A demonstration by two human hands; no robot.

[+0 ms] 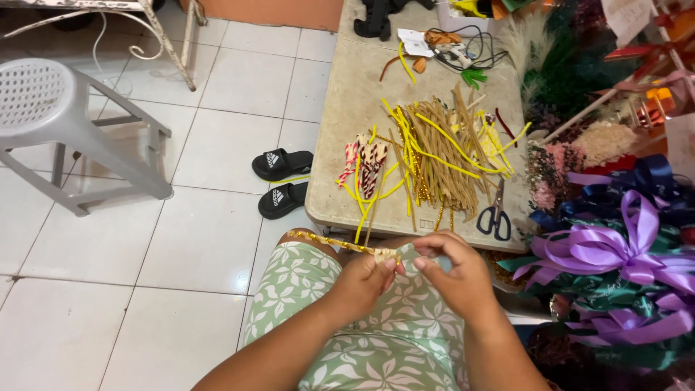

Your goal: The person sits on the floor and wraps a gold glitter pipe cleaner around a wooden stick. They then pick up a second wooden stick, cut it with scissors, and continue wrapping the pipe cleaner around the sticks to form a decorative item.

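Left hand: my left hand is over my lap, fingers pinched on the near end of a gold tinsel stem.
Right hand: my right hand is just beside the left, fingers clenched on the same end, where a small cream wad sits.
Stem: it runs from my fingertips up and to the left, over my knee, just below the near edge of the counter.
Hard to make out: the wad is mostly covered by my thumbs, so I cannot tell what it is made of; my palms are turned away from view.
Cut off: my forearms leave the picture at the bottom; the purple ribbon bows and dried flowers run off the right side.
On the counter: a heap of tan and yellow stems, two patterned paper cones left of it, black-handled scissors near the front edge, a tangle of cable and a glue gun at the far end.
Floor: black slides on white tiles beside the counter, a grey plastic stool well apart to the left.
In the way: nothing lies between my hands and the counter edge.
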